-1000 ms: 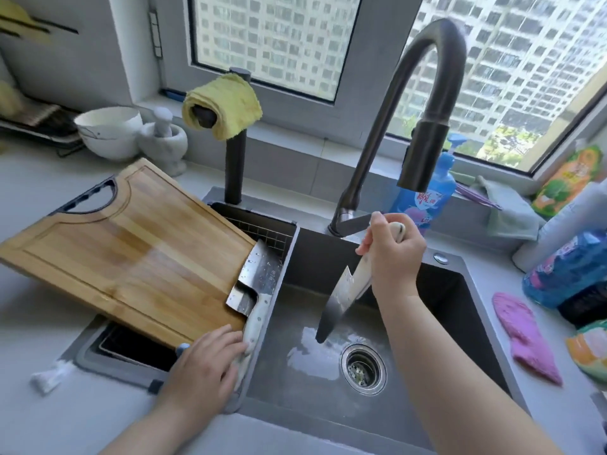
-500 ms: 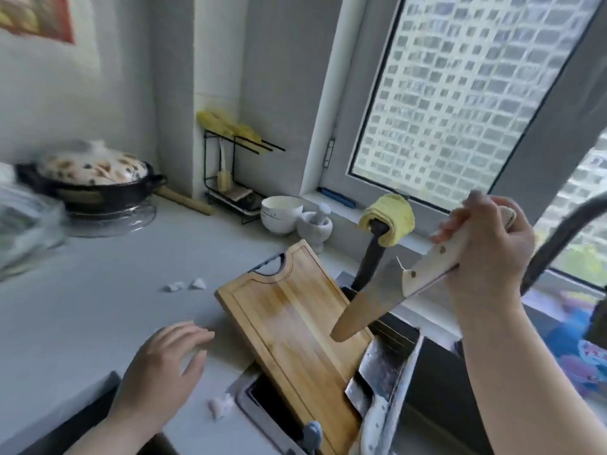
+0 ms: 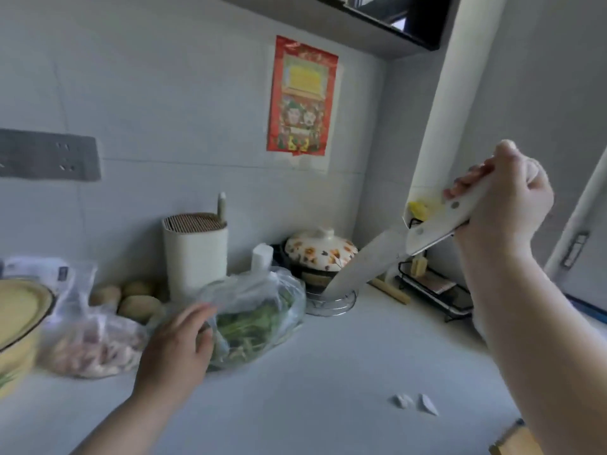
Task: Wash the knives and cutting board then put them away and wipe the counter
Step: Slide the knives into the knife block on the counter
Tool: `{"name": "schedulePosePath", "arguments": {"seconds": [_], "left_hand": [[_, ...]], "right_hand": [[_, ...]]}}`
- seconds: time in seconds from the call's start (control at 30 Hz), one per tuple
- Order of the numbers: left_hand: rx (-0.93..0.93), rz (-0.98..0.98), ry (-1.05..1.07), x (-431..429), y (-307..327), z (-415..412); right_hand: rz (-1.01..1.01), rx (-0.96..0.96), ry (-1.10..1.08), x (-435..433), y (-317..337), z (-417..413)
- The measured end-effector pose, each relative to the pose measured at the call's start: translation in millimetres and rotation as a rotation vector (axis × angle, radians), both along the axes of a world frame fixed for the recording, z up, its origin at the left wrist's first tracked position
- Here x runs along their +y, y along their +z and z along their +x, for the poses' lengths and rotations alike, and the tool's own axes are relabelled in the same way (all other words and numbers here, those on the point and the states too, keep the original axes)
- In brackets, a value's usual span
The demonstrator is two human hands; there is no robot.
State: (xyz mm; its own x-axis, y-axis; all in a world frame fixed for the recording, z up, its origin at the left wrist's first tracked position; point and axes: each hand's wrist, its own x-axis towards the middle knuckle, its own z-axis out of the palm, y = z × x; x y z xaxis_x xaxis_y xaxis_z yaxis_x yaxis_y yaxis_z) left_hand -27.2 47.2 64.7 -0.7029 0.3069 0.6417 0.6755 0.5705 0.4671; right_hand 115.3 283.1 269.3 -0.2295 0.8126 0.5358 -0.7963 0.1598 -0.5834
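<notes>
Your head has turned left, away from the sink, and now you look at the wall side of the counter (image 3: 328, 389). Your right hand (image 3: 505, 198) has come along with the knife (image 3: 377, 257) and holds it up high in the air. All your fingers wrap tight round the white handle. The blade slants down and to the left, and its tip shows in front of the pot with the flower lid (image 3: 320, 251).

Your left hand (image 3: 177, 343) is down low, with loose, spread fingers that hold nothing. It is just beside the clear bag of greens (image 3: 259, 310); you cannot tell if it touches the bag.

Behind the bag stands the white knife block (image 3: 195, 254), close to the wall, with one handle (image 3: 222, 208) sticking up out of it. Some potatoes (image 3: 138, 305) lie to its left. A bag of pink meat (image 3: 95, 349) lies further left, next to a yellow bowl (image 3: 19, 310). A red picture (image 3: 302, 96) hangs on the wall. Two small white scraps (image 3: 415, 402) lie on the counter near your right arm.
</notes>
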Motion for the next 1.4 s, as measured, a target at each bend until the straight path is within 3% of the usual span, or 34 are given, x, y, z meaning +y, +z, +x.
{"name": "schedulePosePath", "arguments": {"seconds": [0.23,0.43,0.63,0.77,1.1,1.4], "left_hand": [[-0.059,-0.049,0.169,-21.8,29.9,-82.5],[-0.226,-0.325,0.229,-19.9,41.2,-134.0],[-0.234,-0.527,0.229,-6.1,45.4,-199.6],[-0.235,-0.537,0.193,-1.1,35.3,-232.9],[-0.071,-0.262,0.112,-2.5,7.4,-249.7],[-0.086,-0.261,0.109,-2.2,8.5,-247.1]], "right_hand": [[0.083,-0.013,0.051,-43.7,20.2,-112.4],[0.099,-0.07,0.125,-61.4,21.6,-198.5],[0.033,-0.031,0.205,-71.5,28.2,-271.7],[0.044,-0.024,0.22,-76.0,30.9,-313.8],[0.143,-0.1,0.235,-84.2,9.2,-361.3],[0.275,-0.25,0.245,-109.6,-8.9,-380.0]]}}
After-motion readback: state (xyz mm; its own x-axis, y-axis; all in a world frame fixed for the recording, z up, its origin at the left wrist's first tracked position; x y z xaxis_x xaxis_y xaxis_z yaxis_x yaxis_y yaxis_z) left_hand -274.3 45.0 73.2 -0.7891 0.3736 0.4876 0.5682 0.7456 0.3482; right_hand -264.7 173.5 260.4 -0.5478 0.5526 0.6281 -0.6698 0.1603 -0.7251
